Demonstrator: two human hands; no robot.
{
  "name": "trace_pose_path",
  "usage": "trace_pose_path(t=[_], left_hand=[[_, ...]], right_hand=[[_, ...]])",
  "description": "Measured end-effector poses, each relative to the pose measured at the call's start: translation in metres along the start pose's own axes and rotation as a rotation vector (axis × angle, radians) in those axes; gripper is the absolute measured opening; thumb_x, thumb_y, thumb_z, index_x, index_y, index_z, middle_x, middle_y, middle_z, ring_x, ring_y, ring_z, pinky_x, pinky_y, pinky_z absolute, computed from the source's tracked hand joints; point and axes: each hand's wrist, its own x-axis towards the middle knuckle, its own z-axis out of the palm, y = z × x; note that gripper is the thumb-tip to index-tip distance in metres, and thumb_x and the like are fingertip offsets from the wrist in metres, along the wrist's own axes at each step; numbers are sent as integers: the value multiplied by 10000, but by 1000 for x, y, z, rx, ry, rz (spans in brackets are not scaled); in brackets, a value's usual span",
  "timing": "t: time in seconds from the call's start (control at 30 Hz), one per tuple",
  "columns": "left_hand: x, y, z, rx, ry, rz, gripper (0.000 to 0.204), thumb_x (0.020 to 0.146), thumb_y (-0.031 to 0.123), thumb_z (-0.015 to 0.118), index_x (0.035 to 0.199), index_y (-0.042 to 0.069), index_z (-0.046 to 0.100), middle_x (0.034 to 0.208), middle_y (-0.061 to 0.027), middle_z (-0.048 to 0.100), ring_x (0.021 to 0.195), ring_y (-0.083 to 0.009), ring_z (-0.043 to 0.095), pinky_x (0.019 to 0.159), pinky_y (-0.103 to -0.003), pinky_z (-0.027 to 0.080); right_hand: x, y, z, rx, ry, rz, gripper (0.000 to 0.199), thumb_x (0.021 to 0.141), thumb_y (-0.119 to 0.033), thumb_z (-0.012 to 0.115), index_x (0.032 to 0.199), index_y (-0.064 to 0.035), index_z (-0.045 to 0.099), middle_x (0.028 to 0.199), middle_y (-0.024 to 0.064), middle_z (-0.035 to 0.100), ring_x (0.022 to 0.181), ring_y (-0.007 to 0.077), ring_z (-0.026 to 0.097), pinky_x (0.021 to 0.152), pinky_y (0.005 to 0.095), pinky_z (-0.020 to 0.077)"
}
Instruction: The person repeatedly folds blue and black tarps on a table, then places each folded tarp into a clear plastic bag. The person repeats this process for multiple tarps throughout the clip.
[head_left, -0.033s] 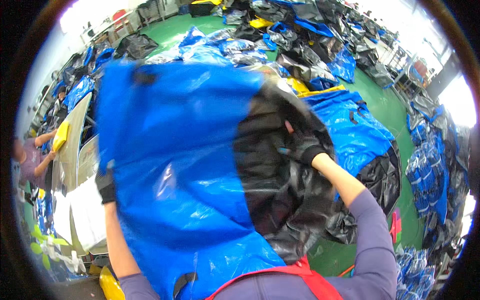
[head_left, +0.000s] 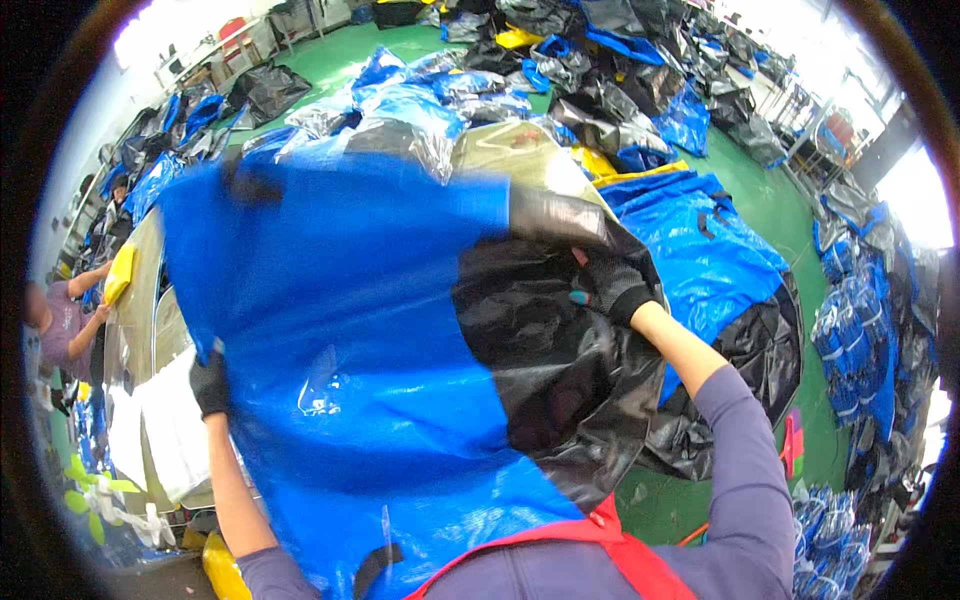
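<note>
A large blue and black bag-like piece of coated sheeting [head_left: 350, 330] spreads across in front of me, its blue part to the left and its black end to the right. My left hand [head_left: 210, 383], in a dark glove, is closed on its left edge. My right hand [head_left: 612, 285], gloved with coloured fingertips showing, grips the black end; part of its grasp is hidden in the folds. A black strap [head_left: 376, 570] sits on the blue part near my body. The far edge is smeared by motion.
Another blue and black bag [head_left: 700, 250] lies to the right beside a light-coloured tabletop [head_left: 510, 155]. Heaps of similar bags [head_left: 610, 80] cover the green floor [head_left: 345, 60] beyond. At left, a co-worker [head_left: 65, 320] holds something yellow [head_left: 120, 273]. A green-bladed fan [head_left: 95, 490] stands lower left.
The sheeting's far edge has dropped nearer and shifted left, uncovering more tabletop beyond it. My left hand has moved slightly; my right hand keeps nearly the same place.
</note>
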Motion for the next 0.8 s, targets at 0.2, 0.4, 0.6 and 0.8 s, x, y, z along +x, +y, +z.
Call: trace_pose_path(t=[0.2, 0.4, 0.6, 0.8], left_hand=[[-44, -31, 41, 264, 470, -280, 665, 880, 500, 578, 1305, -8, 511, 1349, -284, 472, 1227, -425, 483, 1020, -468, 382], [-55, 105, 132, 387, 51, 836, 726, 832, 575, 558, 1415, 158, 445, 1473, -215, 355, 1397, -429, 239, 1147, -572, 67], [-52, 239, 230, 243, -194, 1118, 720, 801, 679, 501, 1363, 229, 494, 1529, -214, 237, 1417, -459, 130, 1079, -696, -20], [-3, 118, 199, 365, -481, 750, 542, 933, 424, 453, 1372, 106, 456, 1410, -204, 432, 1304, -357, 405, 1128, -459, 264]], right_hand=[[-18, -14, 6, 17, 169, -1, 628, 802, -493, 634, 1280, -99, 532, 1136, 240, 611, 1043, 369, 593, 895, 487, 470], [32, -80, -105, -31, 818, -258, 729, 647, -478, 755, 1212, -61, 563, 1029, 266, 636, 961, 392, 632, 870, 442, 498], [74, -139, -118, 51, 621, -282, 263, 777, -301, 600, 900, -84, 679, 793, 195, 654, 788, 373, 653, 726, 462, 514], [-28, -109, -6, -83, 582, -841, 368, 890, -212, 528, 1255, -243, 564, 1116, 141, 579, 950, 330, 606, 781, 445, 510]])
